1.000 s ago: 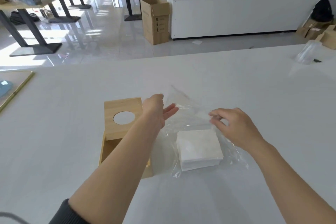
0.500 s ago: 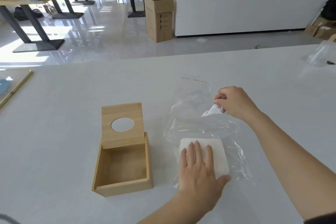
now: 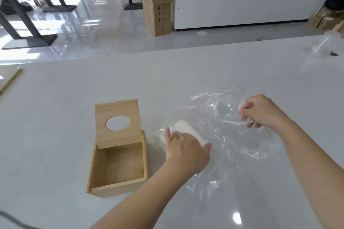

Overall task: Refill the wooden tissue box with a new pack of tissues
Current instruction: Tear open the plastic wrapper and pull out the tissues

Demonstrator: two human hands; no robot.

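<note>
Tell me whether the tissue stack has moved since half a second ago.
Yes. The tissue stack has slid left toward the wooden box, now close beside its right wall, under the left hand.

One wooden box (image 3: 119,161), one tissue stack (image 3: 183,130), one plastic wrapper (image 3: 223,117), two hands: left (image 3: 186,151), right (image 3: 260,110).
</note>
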